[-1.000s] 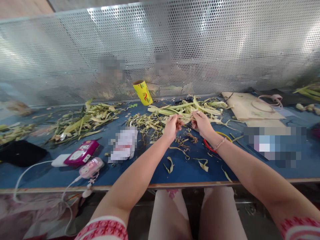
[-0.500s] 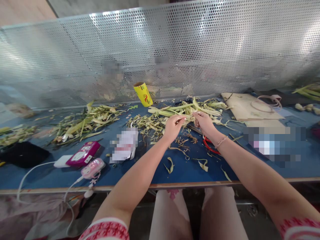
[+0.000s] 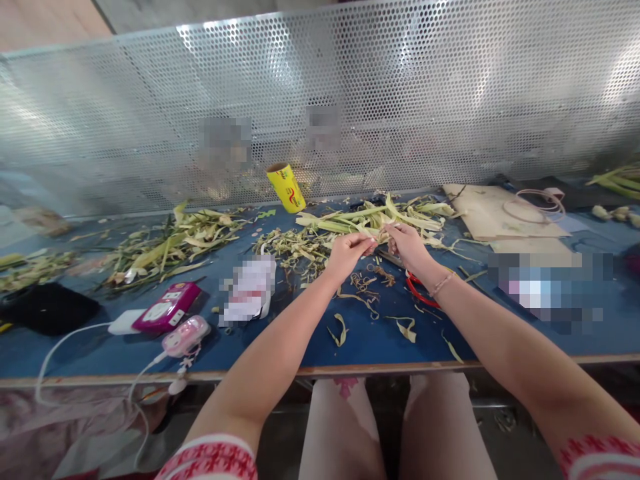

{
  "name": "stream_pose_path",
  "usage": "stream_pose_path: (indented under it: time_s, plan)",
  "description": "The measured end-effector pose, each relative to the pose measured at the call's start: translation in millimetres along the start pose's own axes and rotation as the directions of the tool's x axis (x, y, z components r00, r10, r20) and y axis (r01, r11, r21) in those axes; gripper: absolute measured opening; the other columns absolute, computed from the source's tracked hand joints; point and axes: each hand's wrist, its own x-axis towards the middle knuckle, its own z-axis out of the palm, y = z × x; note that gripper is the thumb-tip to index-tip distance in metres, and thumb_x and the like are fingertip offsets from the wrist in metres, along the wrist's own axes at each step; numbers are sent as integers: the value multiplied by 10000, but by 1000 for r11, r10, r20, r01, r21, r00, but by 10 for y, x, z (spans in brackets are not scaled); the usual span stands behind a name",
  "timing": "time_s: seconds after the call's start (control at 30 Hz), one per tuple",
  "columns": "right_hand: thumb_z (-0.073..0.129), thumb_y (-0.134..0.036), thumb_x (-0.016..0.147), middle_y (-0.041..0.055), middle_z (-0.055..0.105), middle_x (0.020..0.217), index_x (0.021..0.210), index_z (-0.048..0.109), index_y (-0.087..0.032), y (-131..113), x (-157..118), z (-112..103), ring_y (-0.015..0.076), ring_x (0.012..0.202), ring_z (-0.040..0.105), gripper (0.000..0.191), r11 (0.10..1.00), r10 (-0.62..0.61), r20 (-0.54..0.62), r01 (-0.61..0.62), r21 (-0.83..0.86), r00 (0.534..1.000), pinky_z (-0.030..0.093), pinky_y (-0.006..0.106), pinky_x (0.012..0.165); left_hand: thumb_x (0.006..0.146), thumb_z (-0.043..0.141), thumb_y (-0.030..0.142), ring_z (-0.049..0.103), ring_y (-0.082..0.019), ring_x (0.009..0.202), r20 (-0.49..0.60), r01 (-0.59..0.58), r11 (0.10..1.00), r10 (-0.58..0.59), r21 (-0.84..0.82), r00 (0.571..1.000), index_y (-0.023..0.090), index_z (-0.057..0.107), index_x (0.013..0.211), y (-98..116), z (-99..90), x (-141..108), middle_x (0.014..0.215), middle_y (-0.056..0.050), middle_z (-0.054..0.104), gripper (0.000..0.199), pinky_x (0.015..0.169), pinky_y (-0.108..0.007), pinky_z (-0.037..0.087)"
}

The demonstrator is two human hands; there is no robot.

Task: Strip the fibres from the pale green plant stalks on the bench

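Observation:
My left hand (image 3: 349, 255) and my right hand (image 3: 407, 245) are close together over the middle of the blue table (image 3: 300, 340), just in front of a heap of pale green leaf strips (image 3: 360, 217). Fingers and thumb of each hand are pinched together. Something small and pale shows between the fingertips, too small to name. Curly brown scraps (image 3: 365, 287) lie below the hands. Red-handled scissors (image 3: 417, 292), partly covered by my right wrist, rest beside it.
A yellow cardboard tube (image 3: 287, 188) stands tilted by the perforated metal screen (image 3: 390, 87). To the left are another leaf pile (image 3: 170, 247), a magenta box (image 3: 167, 308), a pink case (image 3: 185, 335) and white cables. Brown paper (image 3: 500, 213) with a coiled cable lies right.
My left hand's fingertips have shifted slightly to the right, and its fingers are a little more curled. My right hand is nearly where it was.

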Motion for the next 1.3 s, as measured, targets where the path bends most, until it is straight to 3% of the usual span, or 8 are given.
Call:
stream_pose_path:
  time_s: [0.13,0.3,0.37,0.47,0.8,1.03,1.17,1.3]
  plan:
    - [667,-341,757,-101,358,340,639,513,-196,-7,4,8,55,309,330,243,999,35,-11,-35,10,999,285,197,346,778,661,283,539,-101,590,-35,-179,949,195,258,980,145,684,748,-61,-29,25,776,-37,643,142,600,-253,447]
    - [690,-352,742,-105,351,343,626,487,-200,-29,-8,29,48,308,310,280,995,79,9,-79,64,997,273,194,347,835,591,211,597,-155,795,95,-412,719,438,559,894,166,662,780,-17,-21,-15,925,-70,634,101,769,-309,479]
    - [694,-359,735,-104,360,345,627,482,-200,-35,-19,31,48,308,310,286,993,85,29,-87,76,996,274,197,350,832,583,190,600,-187,915,159,-460,650,467,606,870,174,660,775,12,-7,-41,971,-78,642,97,888,-359,457]
    - [697,-384,725,-99,374,351,638,501,-196,-32,-32,26,52,312,321,285,996,64,43,-67,63,997,265,203,350,796,628,200,586,-209,976,171,-408,675,390,615,905,180,658,762,27,14,-57,1083,-89,633,49,967,-411,416]
    - [705,-470,692,-99,349,373,703,583,-181,19,-28,20,58,329,305,313,999,33,69,-32,-6,997,255,230,368,825,529,219,506,-136,713,325,-198,909,74,366,943,164,523,659,42,36,-66,704,-1,546,174,721,-262,392]
    - [578,-403,821,-68,413,487,801,570,-198,59,29,-11,89,401,376,206,977,-99,112,118,-176,989,339,256,437,775,564,226,514,-116,631,174,32,993,-51,112,983,143,593,633,-22,14,-10,614,2,581,167,668,-249,390]
    - [556,-258,814,15,574,772,993,551,-205,98,68,-53,160,642,555,186,831,-328,148,359,-425,933,491,344,639,735,580,189,499,-96,555,15,138,972,-138,-189,990,148,565,554,-46,19,30,536,9,558,186,619,-239,392]
    - [596,-188,765,97,575,1058,1081,556,-230,77,30,-78,261,1007,555,321,511,-590,272,612,-603,760,456,493,929,694,543,83,501,-80,513,-106,180,884,-248,-431,963,140,533,496,60,35,34,499,7,531,207,594,-226,406]
